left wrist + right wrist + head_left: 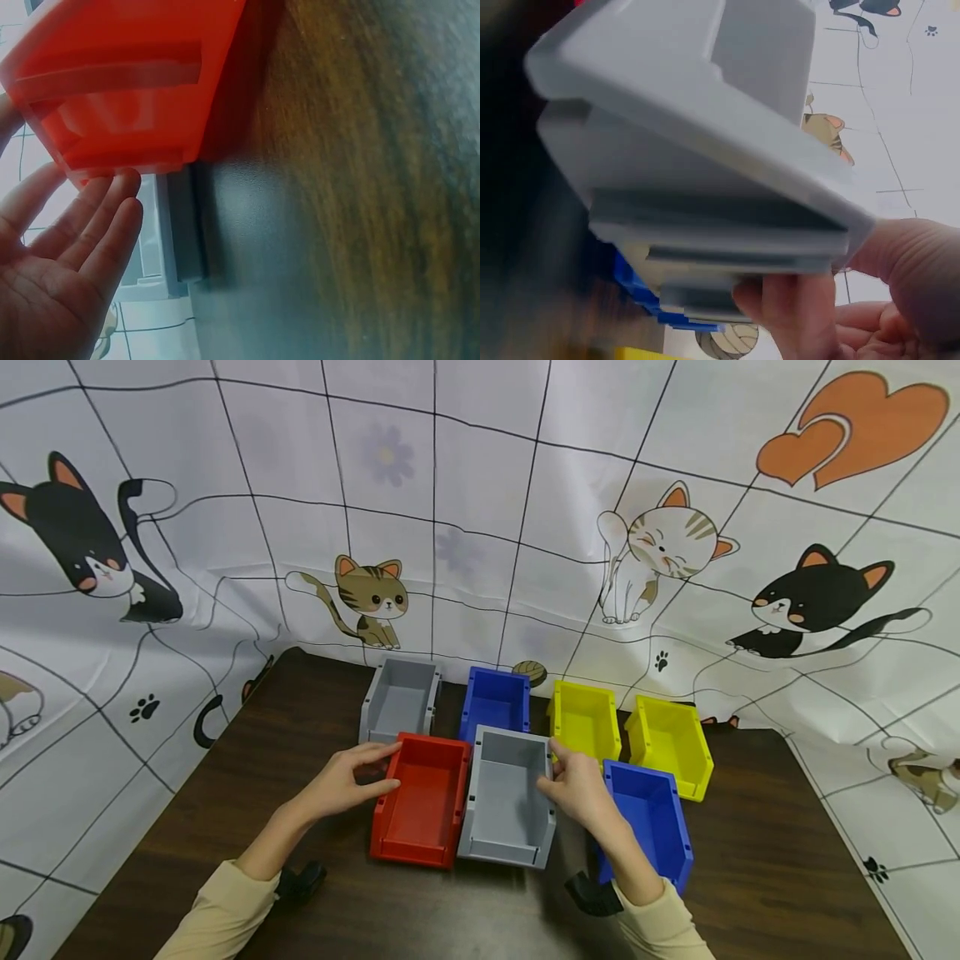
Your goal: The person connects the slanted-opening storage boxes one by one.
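Note:
In the head view, a red storage bin and a grey storage bin stand side by side, their long walls touching or nearly so. My left hand pinches the red bin's left wall near the back, thumb over the rim. The left wrist view shows its fingertips against the bin's outside. On the grey bin's right wall, my right hand grips with the thumb inside and fingers outside. This grey bin looks slightly raised off the table; the right wrist view shows its outer side wall.
Behind stand another grey bin, a blue bin and two yellow bins, one left and one right. A second blue bin sits beside my right forearm. A cat-patterned cloth surrounds the dark wooden table.

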`<state>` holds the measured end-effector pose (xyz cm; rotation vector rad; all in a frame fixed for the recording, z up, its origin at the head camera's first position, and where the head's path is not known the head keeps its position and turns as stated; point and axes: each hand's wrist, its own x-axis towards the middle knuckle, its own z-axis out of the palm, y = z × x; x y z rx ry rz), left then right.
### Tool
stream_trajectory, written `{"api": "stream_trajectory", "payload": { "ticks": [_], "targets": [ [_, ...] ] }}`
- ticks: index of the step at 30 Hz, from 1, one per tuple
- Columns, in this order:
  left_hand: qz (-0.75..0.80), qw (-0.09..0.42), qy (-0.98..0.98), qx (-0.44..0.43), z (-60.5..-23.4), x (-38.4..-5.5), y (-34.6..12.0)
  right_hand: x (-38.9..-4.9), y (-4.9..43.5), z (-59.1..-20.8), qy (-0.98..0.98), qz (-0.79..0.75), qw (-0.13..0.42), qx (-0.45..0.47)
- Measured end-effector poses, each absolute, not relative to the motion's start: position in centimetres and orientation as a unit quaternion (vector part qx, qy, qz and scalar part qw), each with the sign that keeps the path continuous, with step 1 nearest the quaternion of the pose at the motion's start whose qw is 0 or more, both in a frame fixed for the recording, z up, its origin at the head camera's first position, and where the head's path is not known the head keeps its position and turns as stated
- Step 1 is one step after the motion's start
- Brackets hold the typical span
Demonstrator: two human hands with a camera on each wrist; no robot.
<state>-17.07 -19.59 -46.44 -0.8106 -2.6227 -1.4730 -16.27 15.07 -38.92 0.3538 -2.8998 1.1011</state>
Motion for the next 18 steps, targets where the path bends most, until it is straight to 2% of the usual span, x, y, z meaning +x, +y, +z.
{"api": "stream_trajectory", "payload": {
  "ticks": [5, 9, 12, 15, 18],
  "targets": [
    [-0.467, 0.021, -0.843, -0.265, -46.4, -17.1, -19.7, -16.2, 15.4, -38.9, -0.932, 0.337, 0.014, 0.13],
    [-0.465, 0.02, -0.842, -0.271, -46.5, -17.1, -19.7, -15.8, 14.9, -38.9, -0.947, 0.266, 0.106, 0.145],
    [-0.466, 0.018, -0.842, -0.272, -46.6, -17.1, -19.7, -15.6, 14.0, -39.0, -0.941, 0.224, 0.151, 0.206],
    [-0.468, 0.017, -0.842, -0.268, -46.6, -17.1, -19.7, -15.4, 13.1, -39.2, -0.926, 0.193, 0.132, 0.297],
    [-0.467, 0.016, -0.843, -0.267, -46.6, -17.0, -19.7, -15.4, 12.4, -39.4, -0.921, 0.151, 0.103, 0.343]
  ]
}}
